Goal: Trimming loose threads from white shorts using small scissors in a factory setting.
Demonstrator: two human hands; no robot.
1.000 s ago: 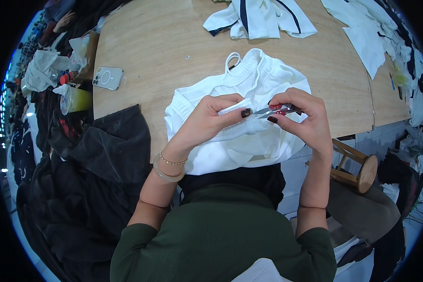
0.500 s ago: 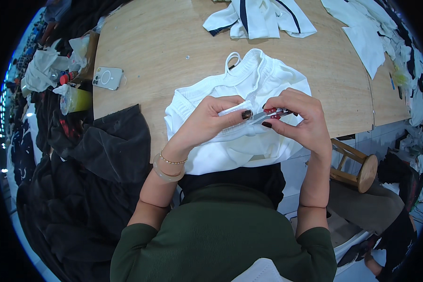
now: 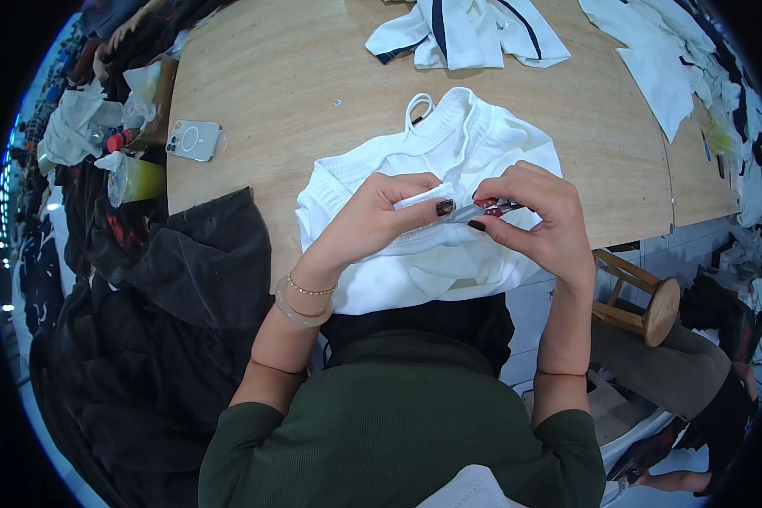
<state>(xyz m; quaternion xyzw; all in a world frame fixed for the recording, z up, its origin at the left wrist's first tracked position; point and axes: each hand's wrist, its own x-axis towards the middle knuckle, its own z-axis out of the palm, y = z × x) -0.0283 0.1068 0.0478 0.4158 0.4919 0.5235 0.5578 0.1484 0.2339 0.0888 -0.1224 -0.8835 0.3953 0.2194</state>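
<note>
A white drawstring garment (image 3: 499, 140) with a gathered elastic waistband lies on the table edge and over my lap. My left hand (image 3: 379, 213) is closed on a fold of its waistband, thumb on top. Small thread snips (image 3: 492, 208) with red grips are held in my right hand (image 3: 543, 210), between thumb and fingers. Their blades point left, close beside my left thumb tip at the band. Whether a thread lies between the blades is too small to tell. A white cord loop (image 3: 418, 105) sticks up from the far side of the waistband.
On the wooden table (image 3: 288, 76) are a phone (image 3: 194, 140) and white-and-navy garments (image 3: 470, 34). Dark cloth (image 3: 203, 254) hangs at the left, near a yellow-green drink cup (image 3: 144, 180). A wooden stool (image 3: 662, 311) stands at right; other people's hands show at the far edges.
The snips' blades, spread earlier, now look closer together, and my right hand has shifted slightly. My left hand stays in place. Another person's hands have come into sight at upper left.
</note>
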